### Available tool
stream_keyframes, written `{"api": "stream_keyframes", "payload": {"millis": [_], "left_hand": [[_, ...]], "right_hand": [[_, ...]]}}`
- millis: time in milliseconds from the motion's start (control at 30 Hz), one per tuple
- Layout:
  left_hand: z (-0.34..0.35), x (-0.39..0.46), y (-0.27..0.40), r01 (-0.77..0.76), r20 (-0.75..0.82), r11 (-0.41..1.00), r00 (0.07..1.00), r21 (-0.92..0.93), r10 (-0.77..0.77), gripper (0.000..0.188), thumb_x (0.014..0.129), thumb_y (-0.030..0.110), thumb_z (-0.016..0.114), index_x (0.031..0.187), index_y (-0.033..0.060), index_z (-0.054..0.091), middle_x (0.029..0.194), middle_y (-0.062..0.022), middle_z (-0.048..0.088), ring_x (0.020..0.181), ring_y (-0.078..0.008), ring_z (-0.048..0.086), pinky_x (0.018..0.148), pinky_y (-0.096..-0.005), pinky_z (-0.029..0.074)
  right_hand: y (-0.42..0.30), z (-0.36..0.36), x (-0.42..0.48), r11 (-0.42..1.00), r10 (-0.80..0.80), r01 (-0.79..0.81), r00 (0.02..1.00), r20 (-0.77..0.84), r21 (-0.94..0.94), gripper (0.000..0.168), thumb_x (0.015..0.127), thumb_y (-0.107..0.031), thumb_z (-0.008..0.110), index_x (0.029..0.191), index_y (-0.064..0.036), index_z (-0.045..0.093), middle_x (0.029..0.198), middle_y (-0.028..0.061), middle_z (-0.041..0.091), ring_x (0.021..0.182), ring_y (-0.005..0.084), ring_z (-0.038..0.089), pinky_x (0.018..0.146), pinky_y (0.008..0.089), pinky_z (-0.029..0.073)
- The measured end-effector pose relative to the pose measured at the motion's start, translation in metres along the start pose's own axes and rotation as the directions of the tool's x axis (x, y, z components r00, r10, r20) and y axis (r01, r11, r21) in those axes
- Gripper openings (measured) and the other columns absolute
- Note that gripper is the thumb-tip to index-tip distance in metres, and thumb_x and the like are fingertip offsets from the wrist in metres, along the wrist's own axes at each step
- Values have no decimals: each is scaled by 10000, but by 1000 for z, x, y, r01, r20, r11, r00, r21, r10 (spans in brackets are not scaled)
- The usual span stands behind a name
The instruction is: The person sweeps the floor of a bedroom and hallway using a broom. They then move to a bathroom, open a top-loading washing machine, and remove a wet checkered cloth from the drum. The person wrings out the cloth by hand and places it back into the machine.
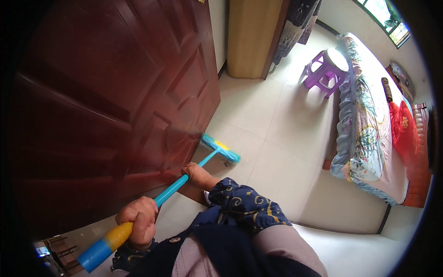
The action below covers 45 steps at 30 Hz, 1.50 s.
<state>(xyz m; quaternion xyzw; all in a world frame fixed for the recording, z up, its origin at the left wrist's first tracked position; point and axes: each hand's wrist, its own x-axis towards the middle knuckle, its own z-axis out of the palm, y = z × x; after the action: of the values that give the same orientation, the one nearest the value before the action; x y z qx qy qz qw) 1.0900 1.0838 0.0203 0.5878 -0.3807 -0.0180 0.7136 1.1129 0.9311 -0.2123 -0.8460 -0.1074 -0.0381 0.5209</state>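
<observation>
My left hand (138, 221) is wrapped around the upper handle of a broom (171, 190), just below its yellow and blue grip end. Farther down the turquoise handle, my right hand (197, 174) holds it too, seen from the back, with the fingers mostly hidden. The broom head (220, 148), with teal and yellow bristles, is on the tiled floor (277, 121) beside the bottom edge of a dark red panelled door (138, 104). A small patch of dark debris (227, 163) lies by the bristles.
A purple plastic stool (325, 71) stands against a bed (367, 138) with a frilled floral cover on the right. Red cushions (403, 128) lie on the bed. Behind the door's edge is a wooden cabinet (254, 38), with a dark patterned curtain (294, 31) hanging beside it.
</observation>
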Motion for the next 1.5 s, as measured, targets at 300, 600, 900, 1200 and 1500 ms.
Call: {"api": "stream_keyframes", "payload": {"millis": [300,600,900,1200,1500], "left_hand": [[-18,-56,-49,-35,388,999,921,-2,33,112,850,34,539,784,98,475,670,-40,514,614,-153,501,759,-377,464],[-112,-121,5,152,225,988,963,-6,-147,143,828,18,536,749,106,456,641,-44,521,560,-140,480,648,-315,452],[-133,-143,11,-9,212,999,977,-31,16,130,851,38,558,759,89,482,642,-48,514,569,-156,485,666,-357,444],[-127,-127,36,138,91,990,986,32,-140,231,881,102,522,684,119,404,554,-7,423,495,-121,384,592,-315,407],[-92,-100,17,68,444,995,895,-80,-25,151,856,87,569,722,90,501,539,-28,515,452,-173,493,537,-314,466]], "right_hand": [[119,18,-43,891,190,-244,966,-173,-384,198,719,-221,729,723,-83,587,791,115,605,837,339,579,734,419,479],[65,180,-62,901,286,-304,953,-104,-309,38,721,-118,639,752,-97,633,790,112,619,847,329,593,757,420,509],[36,138,-31,839,177,-222,975,-136,-497,31,729,-94,618,731,-73,596,765,123,600,818,340,583,738,416,489],[20,207,-30,969,153,-185,970,-187,-163,42,699,-89,619,705,-62,588,757,156,600,843,357,588,750,425,489],[18,111,-137,899,296,-422,785,-544,-120,140,682,-66,693,712,-58,556,759,158,565,812,371,552,716,446,456]]}}
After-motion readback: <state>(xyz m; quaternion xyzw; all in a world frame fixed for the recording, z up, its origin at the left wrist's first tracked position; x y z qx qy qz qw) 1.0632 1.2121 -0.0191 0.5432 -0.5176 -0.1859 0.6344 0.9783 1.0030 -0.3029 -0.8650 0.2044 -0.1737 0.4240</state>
